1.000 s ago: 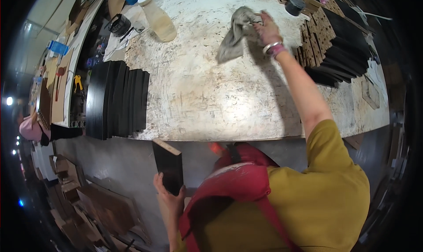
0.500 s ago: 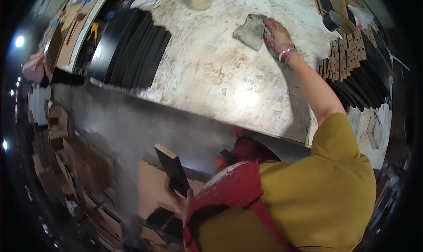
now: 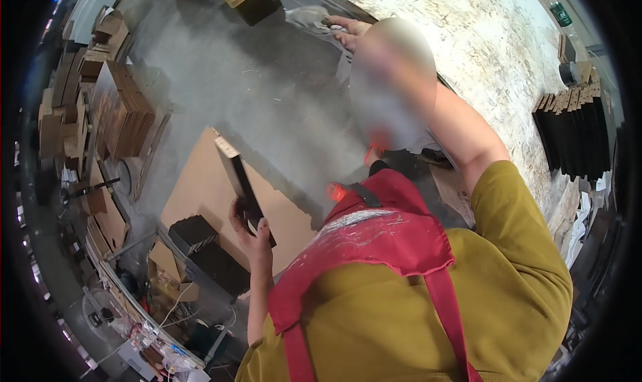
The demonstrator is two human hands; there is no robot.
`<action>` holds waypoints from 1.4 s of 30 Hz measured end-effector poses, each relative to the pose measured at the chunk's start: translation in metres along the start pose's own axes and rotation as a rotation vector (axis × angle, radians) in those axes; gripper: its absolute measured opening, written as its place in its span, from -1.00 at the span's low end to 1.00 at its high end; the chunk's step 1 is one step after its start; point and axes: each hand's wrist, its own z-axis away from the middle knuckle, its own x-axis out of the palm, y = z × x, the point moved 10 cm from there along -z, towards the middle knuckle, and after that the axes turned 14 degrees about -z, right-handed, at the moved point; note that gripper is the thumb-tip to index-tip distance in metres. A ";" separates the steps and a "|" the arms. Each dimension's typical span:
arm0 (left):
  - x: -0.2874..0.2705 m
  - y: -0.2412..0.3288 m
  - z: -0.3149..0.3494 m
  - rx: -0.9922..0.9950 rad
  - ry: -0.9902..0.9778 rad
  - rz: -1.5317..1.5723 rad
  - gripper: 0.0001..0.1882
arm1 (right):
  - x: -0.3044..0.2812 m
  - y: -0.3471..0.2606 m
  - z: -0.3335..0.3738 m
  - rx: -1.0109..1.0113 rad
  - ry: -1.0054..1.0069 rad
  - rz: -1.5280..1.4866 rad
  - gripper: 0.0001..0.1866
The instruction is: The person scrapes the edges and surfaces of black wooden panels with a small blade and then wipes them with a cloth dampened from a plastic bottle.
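My left hand (image 3: 253, 235) grips the lower part of a narrow black board (image 3: 246, 188), which tilts upward and shows a pale raw end. Below and left of that hand, a stack of black boards (image 3: 221, 268) rests by a large light-brown sheet (image 3: 197, 171). Out ahead, my right hand (image 3: 349, 33) pinches a grey rag (image 3: 309, 20) that hangs over the floor beside the worktable's edge. A blurred patch covers part of my right forearm.
The pale, stained worktable (image 3: 488, 41) runs along the right, with a stack of black boards (image 3: 574, 141) and a small dark tub (image 3: 568, 73) on it. A box with something pink on top (image 3: 251, 4) stands ahead. Brown panels (image 3: 124, 111) are piled at the left.
My view has swung left. My right hand and the rag have gone from the tabletop to past its edge, over the floor. The black board is still in my left hand.
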 end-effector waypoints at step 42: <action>0.116 -0.092 -0.033 -0.750 0.050 -0.368 -0.49 | -0.554 0.037 -0.013 0.224 0.821 0.424 -0.68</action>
